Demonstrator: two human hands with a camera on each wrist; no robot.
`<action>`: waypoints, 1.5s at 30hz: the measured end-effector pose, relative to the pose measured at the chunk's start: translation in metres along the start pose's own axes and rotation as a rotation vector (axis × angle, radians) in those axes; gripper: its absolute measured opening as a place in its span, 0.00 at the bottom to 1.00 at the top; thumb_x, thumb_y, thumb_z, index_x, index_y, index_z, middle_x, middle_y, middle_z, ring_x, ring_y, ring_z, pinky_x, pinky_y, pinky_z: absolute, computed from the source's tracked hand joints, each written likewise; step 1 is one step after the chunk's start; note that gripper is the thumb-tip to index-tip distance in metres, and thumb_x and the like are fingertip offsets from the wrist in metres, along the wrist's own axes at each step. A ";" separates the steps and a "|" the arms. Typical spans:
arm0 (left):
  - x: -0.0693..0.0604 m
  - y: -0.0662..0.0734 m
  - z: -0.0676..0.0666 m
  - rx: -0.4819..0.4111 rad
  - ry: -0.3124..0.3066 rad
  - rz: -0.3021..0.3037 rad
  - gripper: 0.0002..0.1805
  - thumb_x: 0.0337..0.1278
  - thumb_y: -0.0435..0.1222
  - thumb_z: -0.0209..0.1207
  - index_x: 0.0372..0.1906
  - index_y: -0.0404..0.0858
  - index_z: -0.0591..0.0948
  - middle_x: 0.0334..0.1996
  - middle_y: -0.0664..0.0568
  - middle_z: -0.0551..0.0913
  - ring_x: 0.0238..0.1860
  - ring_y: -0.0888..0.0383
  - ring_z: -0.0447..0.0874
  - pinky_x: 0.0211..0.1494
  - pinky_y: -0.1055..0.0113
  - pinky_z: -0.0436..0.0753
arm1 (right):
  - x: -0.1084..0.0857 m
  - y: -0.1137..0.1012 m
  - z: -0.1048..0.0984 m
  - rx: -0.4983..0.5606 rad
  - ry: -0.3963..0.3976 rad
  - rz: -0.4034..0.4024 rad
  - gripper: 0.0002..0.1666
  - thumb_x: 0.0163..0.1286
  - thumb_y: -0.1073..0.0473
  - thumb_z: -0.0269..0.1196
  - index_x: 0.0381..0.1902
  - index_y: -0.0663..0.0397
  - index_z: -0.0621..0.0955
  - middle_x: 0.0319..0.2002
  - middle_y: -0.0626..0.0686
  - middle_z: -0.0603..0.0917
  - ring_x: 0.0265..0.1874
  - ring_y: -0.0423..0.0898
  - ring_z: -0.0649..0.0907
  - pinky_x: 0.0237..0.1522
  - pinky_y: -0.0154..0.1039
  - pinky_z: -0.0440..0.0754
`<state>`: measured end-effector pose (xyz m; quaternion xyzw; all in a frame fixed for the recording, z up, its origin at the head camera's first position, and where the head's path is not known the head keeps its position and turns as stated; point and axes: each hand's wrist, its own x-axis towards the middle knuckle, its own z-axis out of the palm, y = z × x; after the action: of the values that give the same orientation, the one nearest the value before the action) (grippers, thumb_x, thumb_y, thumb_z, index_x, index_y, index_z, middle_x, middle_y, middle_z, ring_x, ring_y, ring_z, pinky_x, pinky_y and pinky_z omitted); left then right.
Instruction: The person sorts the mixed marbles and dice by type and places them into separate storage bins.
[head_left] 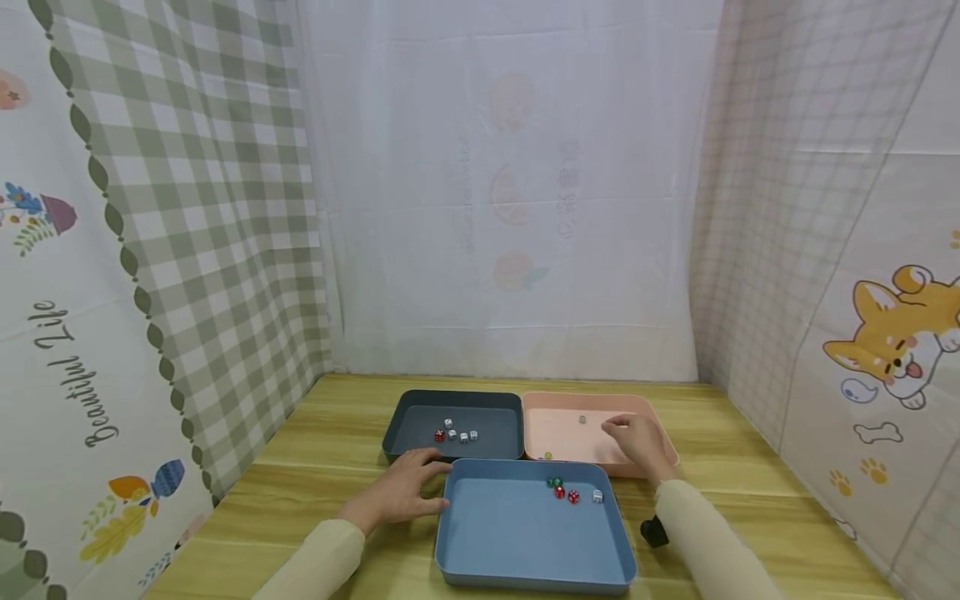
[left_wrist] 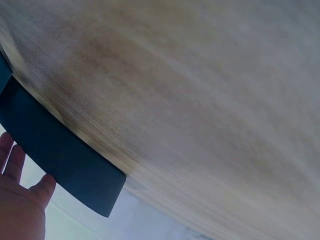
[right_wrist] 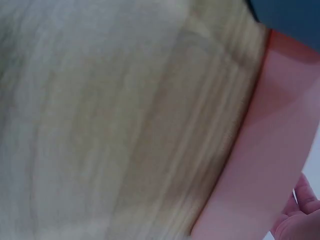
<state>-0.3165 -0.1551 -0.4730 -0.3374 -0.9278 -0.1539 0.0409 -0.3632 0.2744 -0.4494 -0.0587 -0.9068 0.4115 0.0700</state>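
My left hand (head_left: 401, 492) is at the left rim of the blue tray (head_left: 536, 581), thumb and fingers spread, the thumb at the rim. In the left wrist view, its fingers (left_wrist: 15, 162) lie by a dark tray wall (left_wrist: 60, 150). Over the pink tray (head_left: 663, 433) hangs my right hand (head_left: 637, 442), thumb and fingertips close together; whether they hold anything is hidden. A small pale die (head_left: 582, 419) lies left of those fingertips, a yellow-green die (head_left: 548, 456) near the front wall. The right wrist view shows part of the hand (right_wrist: 300, 215) beyond the pink wall (right_wrist: 255, 165).
Green dice (head_left: 555, 482), red dice (head_left: 573, 497) and a white die (head_left: 597, 496) lie in the blue tray. Behind my left hand, the dark tray (head_left: 495, 404) holds a red die (head_left: 439, 435) and several white dice (head_left: 463, 437). Cloth curtains (head_left: 510, 333) surround the wooden table (head_left: 300, 492).
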 end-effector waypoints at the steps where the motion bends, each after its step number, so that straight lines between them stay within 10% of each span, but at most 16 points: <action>1: 0.000 0.000 0.000 0.001 0.000 0.000 0.32 0.61 0.55 0.61 0.65 0.42 0.77 0.66 0.42 0.70 0.68 0.41 0.65 0.68 0.40 0.63 | 0.000 0.001 0.001 0.006 -0.004 0.009 0.20 0.73 0.53 0.60 0.51 0.64 0.83 0.52 0.64 0.81 0.44 0.55 0.77 0.42 0.46 0.76; 45: -0.001 0.000 0.000 -0.021 -0.009 -0.018 0.32 0.61 0.56 0.60 0.66 0.44 0.76 0.67 0.41 0.69 0.69 0.40 0.63 0.68 0.39 0.62 | -0.002 0.000 0.004 -0.062 -0.037 -0.082 0.21 0.76 0.55 0.57 0.56 0.64 0.82 0.60 0.67 0.77 0.56 0.64 0.78 0.53 0.58 0.78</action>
<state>-0.3160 -0.1552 -0.4731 -0.3302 -0.9293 -0.1626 0.0316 -0.3620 0.2710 -0.4521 -0.0160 -0.9219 0.3810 0.0683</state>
